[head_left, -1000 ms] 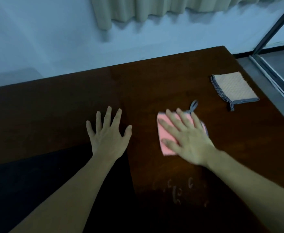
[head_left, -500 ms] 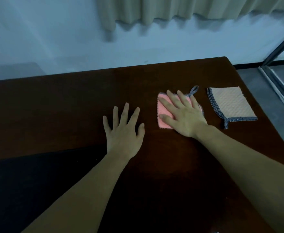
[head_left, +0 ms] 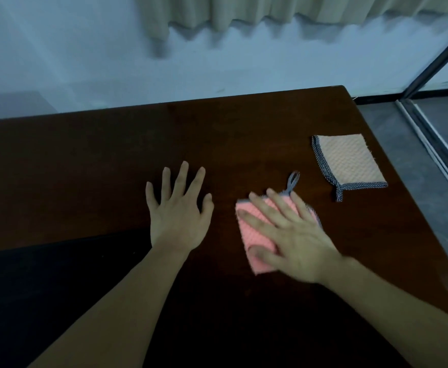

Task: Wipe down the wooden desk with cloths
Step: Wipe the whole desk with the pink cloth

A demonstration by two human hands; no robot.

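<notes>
We judge the wiping stroke is best done with even downward pressure, the palm kept flat so the pink cloth [head_left: 257, 243] does not bunch or fold, and passes overlapped across the counter [head_left: 244, 134]. The right hand [head_left: 292, 235] lies flat on the pink cloth, right of centre on the counter, its grip wide with fingers straight and spread. The left hand [head_left: 179, 211] rests flat on bare wood, holding nothing. A beige cloth [head_left: 350, 162] lies apart, untouched.
</notes>
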